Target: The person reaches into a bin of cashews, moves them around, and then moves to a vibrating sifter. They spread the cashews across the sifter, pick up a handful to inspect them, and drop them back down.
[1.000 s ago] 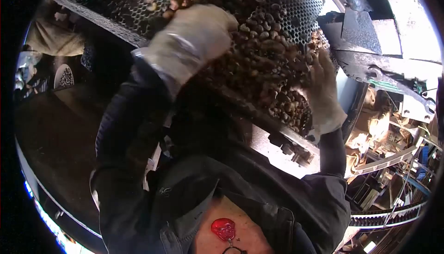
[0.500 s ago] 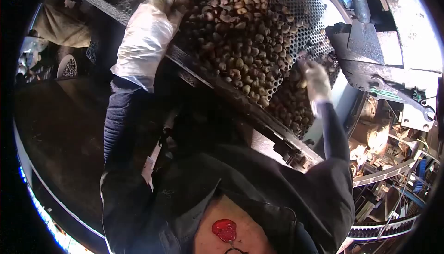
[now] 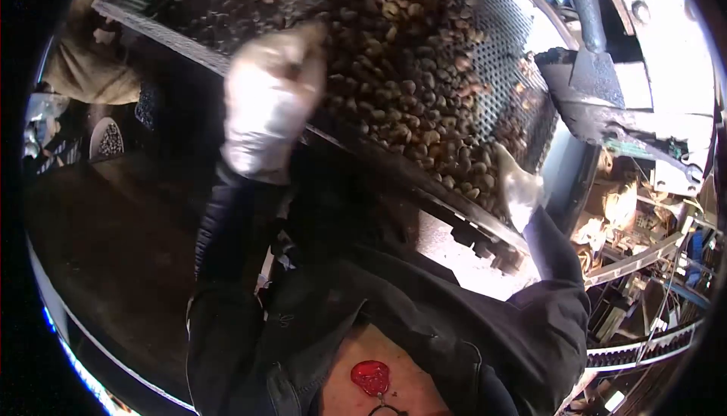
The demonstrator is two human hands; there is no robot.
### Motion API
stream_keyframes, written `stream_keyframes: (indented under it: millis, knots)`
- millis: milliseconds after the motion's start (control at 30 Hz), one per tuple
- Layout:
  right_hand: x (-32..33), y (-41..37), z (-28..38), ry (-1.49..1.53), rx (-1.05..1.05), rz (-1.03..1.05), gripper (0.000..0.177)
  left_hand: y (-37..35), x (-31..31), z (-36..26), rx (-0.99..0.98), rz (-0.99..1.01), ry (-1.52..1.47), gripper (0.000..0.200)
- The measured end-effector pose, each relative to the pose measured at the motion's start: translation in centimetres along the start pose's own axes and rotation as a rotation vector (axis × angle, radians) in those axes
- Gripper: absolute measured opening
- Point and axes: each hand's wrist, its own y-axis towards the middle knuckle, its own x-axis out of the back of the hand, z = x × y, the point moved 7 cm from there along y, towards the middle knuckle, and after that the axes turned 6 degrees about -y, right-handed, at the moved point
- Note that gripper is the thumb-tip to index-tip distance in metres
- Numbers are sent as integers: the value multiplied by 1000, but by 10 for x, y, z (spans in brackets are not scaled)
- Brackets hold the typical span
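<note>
Many brown, curved nuts that look like raw cashews in their shells (image 3: 409,113) lie spread over a perforated metal screen (image 3: 492,60). My left hand (image 3: 276,75), in a pale glove, is over the screen's near edge at the left. Motion smears its fingers, and I cannot tell whether they hold a nut. Down at the lower right of the pile is my right hand (image 3: 519,187), gloved too, low against the nuts by the side wall. Its visible digit stretches up and away from me; the other fingers are partly hidden.
A dark metal rail (image 3: 163,34) borders the screen on my side. Beyond the right wall are a flat metal scraper (image 3: 598,79) and an open-ended wrench (image 3: 659,155). A scoop of small dark pieces (image 3: 110,140) and sacking (image 3: 91,71) are at left; machinery with a toothed ring (image 3: 644,349) is lower right.
My left hand has moved right and slightly down. My right hand has come toward me, lower along the screen. Nuts have shifted, covering part of the lower right screen differently.
</note>
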Motion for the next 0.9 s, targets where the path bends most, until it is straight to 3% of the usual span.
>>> stream_keyframes:
  millis: [67, 167, 200, 267, 300, 333, 367, 433, 500, 533, 600, 700, 733, 833, 900]
  knots:
    - [0, 7, 3, -24, 45, -21, 53, 0, 5, -13, 18, 90, 211, 24]
    - [-11, 19, -6, 489, -16, 26, 46, 9, 16, -7, 145, -24, 46, 22]
    - [-10, 24, -4, 707, -55, 45, 42, 4, 4, -7, 25, 19, -80, 22]
    - [8, 36, 5, 1209, -319, 139, 46, -3, -3, -18, -17, 112, 246, 23]
    - [25, 41, 19, 1443, -477, 140, 49, -3, 7, -12, 74, 26, 161, 22]
    - [50, 45, 41, 1546, -316, 117, 52, -4, 19, -3, 162, -68, 75, 22]
    - [76, 48, 63, 1655, -152, 105, 55, -5, 27, 2, 97, -127, 75, 23]
    - [90, 70, 53, 1497, -306, -60, 55, -13, 51, -4, 105, -404, -165, 27]
    - [74, 104, -11, 1020, -286, -268, 56, -31, 70, -7, 134, -596, -275, 32]
    - [72, 119, -35, 744, -382, -293, 56, -39, 83, -6, 152, -663, -261, 35]
    - [62, 154, -73, 479, -484, -249, 56, -61, 115, 25, 170, -743, -327, 39]
    - [4, 238, -134, 553, -285, -231, 45, -110, 141, 77, 427, -772, -312, 39]
    - [-9, 232, -136, 513, -257, -252, 42, -133, 145, 99, 497, -759, -306, 40]
    - [-56, 174, -133, 393, -57, -487, 34, -185, 156, 140, 769, -785, -237, 41]
    - [-32, 87, -66, 508, -218, -313, 28, -224, 173, 208, 895, -802, -271, 39]
